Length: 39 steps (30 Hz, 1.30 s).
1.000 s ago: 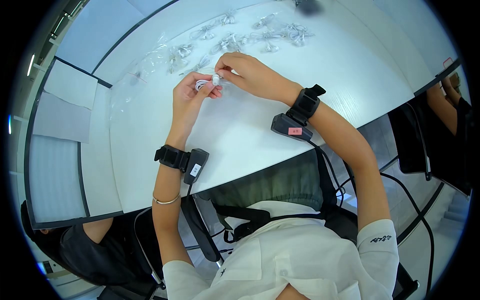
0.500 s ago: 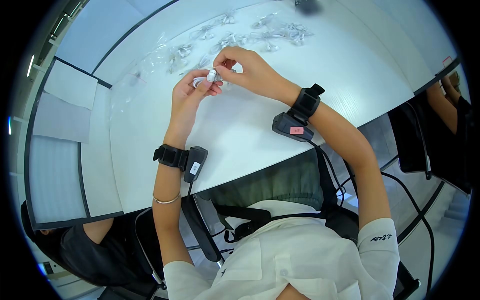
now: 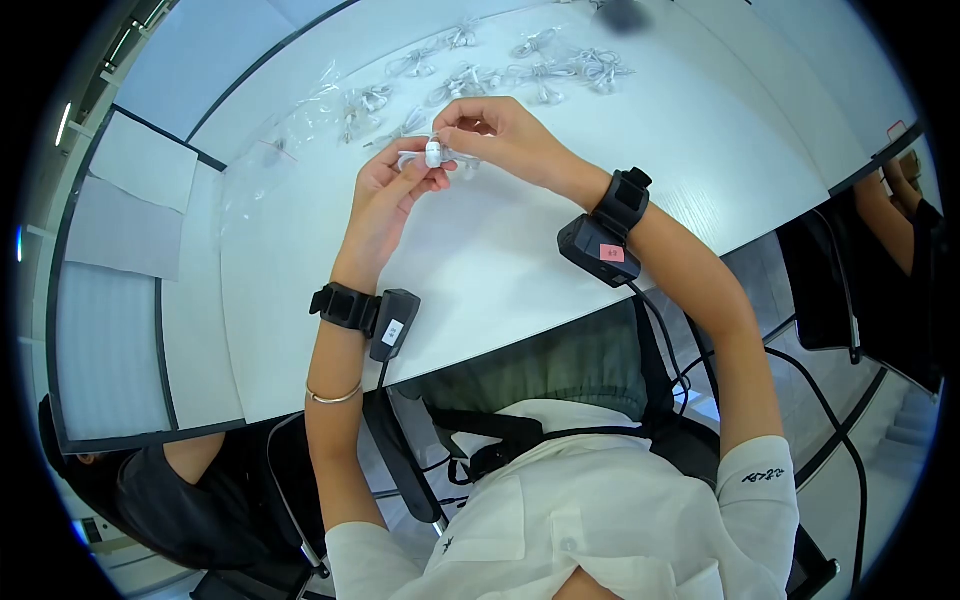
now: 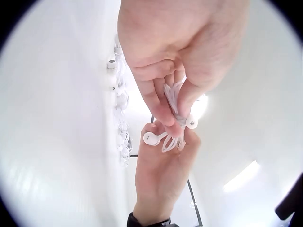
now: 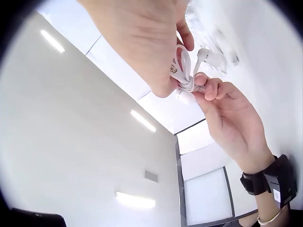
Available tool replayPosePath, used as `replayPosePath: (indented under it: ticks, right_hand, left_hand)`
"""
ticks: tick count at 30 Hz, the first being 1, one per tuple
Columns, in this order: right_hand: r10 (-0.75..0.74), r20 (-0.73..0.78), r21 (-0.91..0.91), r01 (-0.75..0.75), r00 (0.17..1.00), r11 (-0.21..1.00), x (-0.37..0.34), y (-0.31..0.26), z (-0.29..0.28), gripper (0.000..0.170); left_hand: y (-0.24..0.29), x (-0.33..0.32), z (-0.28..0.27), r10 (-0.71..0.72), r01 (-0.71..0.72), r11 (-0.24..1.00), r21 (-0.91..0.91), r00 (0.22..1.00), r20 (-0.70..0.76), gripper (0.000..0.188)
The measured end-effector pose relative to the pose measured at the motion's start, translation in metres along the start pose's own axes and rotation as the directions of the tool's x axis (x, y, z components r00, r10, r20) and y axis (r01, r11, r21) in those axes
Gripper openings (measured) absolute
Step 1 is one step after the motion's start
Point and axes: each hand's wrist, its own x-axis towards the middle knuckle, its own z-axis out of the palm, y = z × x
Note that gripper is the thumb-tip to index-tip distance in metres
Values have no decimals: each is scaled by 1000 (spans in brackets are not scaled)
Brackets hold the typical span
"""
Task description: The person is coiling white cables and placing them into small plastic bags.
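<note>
A pair of white wired earphones [image 3: 433,153], its cable wound into a small bundle, is held up over the table between both hands. My left hand [image 3: 392,190] pinches the bundle at its middle between thumb and fingers. In the left wrist view, cable loops [image 4: 171,96] stick out on one side of that pinch, and an earbud [image 4: 151,138] hangs on the other. My right hand [image 3: 508,138] pinches the bundle from the right with bent thumb and forefinger. Its fingertips are partly hidden in the right wrist view, where cable loops [image 5: 186,61] stand beside the thumb.
Several more bundled white earphones [image 3: 470,82] lie in a loose group across the back of the white table [image 3: 520,260]. Clear plastic wrapping [image 3: 290,135] lies at the back left. A low partition [image 3: 110,340] borders the left side, with a person seated beyond it.
Both hands have shifted slightly right with the earphones. The earbud between them has turned more upright. Both hands keep hold throughout.
</note>
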Motion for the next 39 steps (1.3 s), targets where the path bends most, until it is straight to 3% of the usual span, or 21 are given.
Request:
replayPosePath:
  ticks: [4,8,11,20,26,32,34,36,39]
  right_hand:
    - [-16,26,-34,17,1000,999,0,-3,-1,19]
    - [-156,15,-218,155,988,963,-2,-7,-1,15]
    - [-138,28,-267,141,990,953,-3,-13,-2,14]
    - [-168,92,-241,186,981,953,-2,-7,-6,15]
    - [-43,97,-138,56,994,989,-1,-8,-9,19]
    - [-70,-53,-46,68,996,997,2,-3,-10,22]
    - [-31,8,-42,31,999,999,1,0,-16,23]
    - [11,70,45,-14,997,999,0,-1,-17,25]
    - [2,62,-86,3,998,996,-1,-2,-10,28]
  left_hand:
    - [5,-1,1,98,-93,976,198,995,-14,24]
    - [6,-2,7,177,-155,949,275,983,-57,21]
    - [5,-3,8,209,-174,935,308,974,-84,20]
    - [3,-2,9,235,-194,936,293,966,-111,20]
    - [9,-4,10,249,-224,937,270,967,-61,20]
    - [8,-2,6,312,-269,933,239,935,-166,18]
    - [8,-4,4,309,-257,929,264,935,-175,18]
    - [8,-3,3,292,-242,942,233,933,-210,19]
    - [4,-2,-2,236,-231,972,51,943,-235,22]
